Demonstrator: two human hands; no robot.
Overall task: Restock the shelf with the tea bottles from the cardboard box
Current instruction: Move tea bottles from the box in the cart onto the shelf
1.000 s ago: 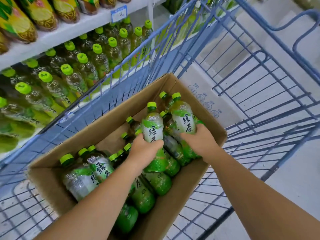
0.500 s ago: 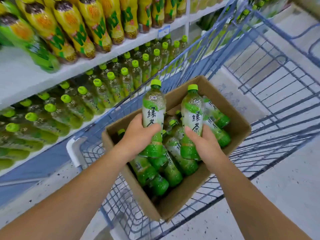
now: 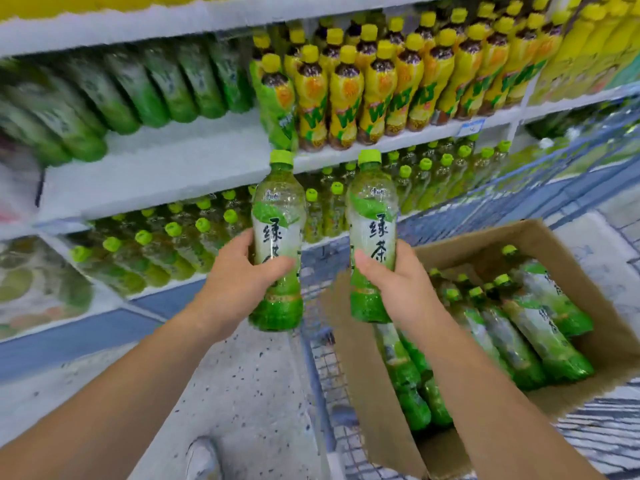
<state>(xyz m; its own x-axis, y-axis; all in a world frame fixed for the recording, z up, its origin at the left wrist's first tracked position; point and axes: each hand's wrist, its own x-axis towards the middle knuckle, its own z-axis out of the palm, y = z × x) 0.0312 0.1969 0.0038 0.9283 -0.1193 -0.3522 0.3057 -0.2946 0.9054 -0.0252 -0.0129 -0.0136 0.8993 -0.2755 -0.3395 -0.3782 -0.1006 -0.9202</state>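
Note:
My left hand (image 3: 239, 282) grips a green tea bottle (image 3: 278, 216) upright around its lower half. My right hand (image 3: 398, 289) grips a second green tea bottle (image 3: 372, 209), also upright. Both bottles are held up in front of the white shelf (image 3: 166, 168), level with its front edge. The open cardboard box (image 3: 367, 393) sits at lower right in a wire cart, with several green tea bottles (image 3: 519, 334) lying inside. A bare stretch of the middle shelf lies to the left of the bottles I hold.
Green tea bottles (image 3: 180, 244) fill the shelf below. Yellow-labelled bottles (image 3: 374, 88) stand on the middle shelf at right, green ones (image 3: 104, 95) at left. The blue wire cart (image 3: 322, 358) stands between me and the box. My shoe (image 3: 202, 459) shows on the speckled floor.
Both hands lifted their bottles out of the box and up toward the shelf. My view swung left, so the box now sits at lower right.

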